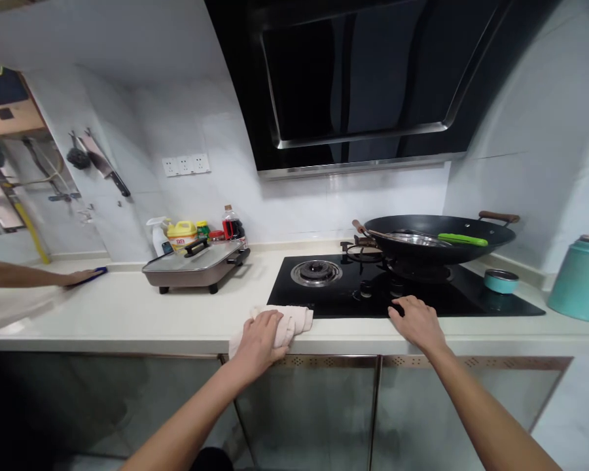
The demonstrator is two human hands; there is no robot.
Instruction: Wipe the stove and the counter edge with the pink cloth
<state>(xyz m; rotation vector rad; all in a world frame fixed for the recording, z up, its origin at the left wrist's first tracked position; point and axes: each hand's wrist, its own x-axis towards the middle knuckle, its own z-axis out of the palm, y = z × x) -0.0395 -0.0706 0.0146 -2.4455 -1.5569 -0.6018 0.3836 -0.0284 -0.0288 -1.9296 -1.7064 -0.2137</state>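
My left hand [259, 343] presses on a pale folded cloth [299, 320] at the counter's front edge, fingers bent over it. Part of the cloth overlaps the front left corner of the black gas hob [294, 294]. My right hand [417, 320] rests on the hob's front edge, below the knobs [366, 288], holding nothing, with its thumb apart from the fingers. The left burner [317, 273] is bare, its pan support off. On the right burner sits a large black wok [436, 255] with a metal lid or bowl [412, 239] and a green-handled utensil [463, 239] in it.
A lidded electric pan [194, 268] stands left of the hob, bottles [182, 234] behind it. At far left another person's hand [81, 277] holds a blue cloth or pad [97, 272]. A teal bowl [500, 281] and teal canister [580, 278] stand right. The range hood [358, 85] hangs above.
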